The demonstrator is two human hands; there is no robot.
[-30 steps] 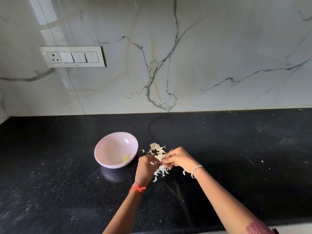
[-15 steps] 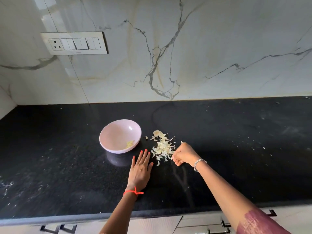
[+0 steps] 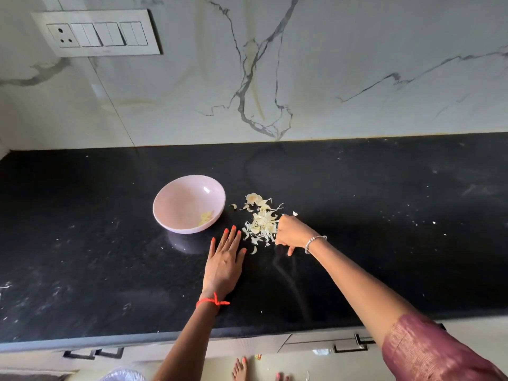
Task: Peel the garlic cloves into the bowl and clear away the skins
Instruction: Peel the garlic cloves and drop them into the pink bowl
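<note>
The skins [image 3: 261, 221] lay in 1 loose heap on the black counter [image 3: 384, 243], in the middle of the frame, and the heap sat between the 2 hands. Its long axis ran from the upper middle of the frame down toward the lower middle, roughly parallel to the left fingers.

The right hand [image 3: 291, 233] was the nearer: its knuckles touched the heap's right edge, so the skins lay to its left in the frame. The left hand [image 3: 225, 259] rested just beside the heap's lower-left end, apart from it.

The bowl [image 3: 176, 199] stood to the upper left of the heap, near but not touching it, with a few peeled cloves [image 3: 206, 217] at its bottom right.

The left hand lay flat, palm down, with its fingers straight and close together, pointing toward the gap between bowl and heap. The right hand was turned with its fingers curled under; whether they pinched any skins could not be told. Its forearm came in from the lower right of the frame.

By this layout, the likely next move was a sweep leftward, the right hand pushing the heap toward the flat left hand. 3 stray flakes lay outside the heap and could be missed.
</note>
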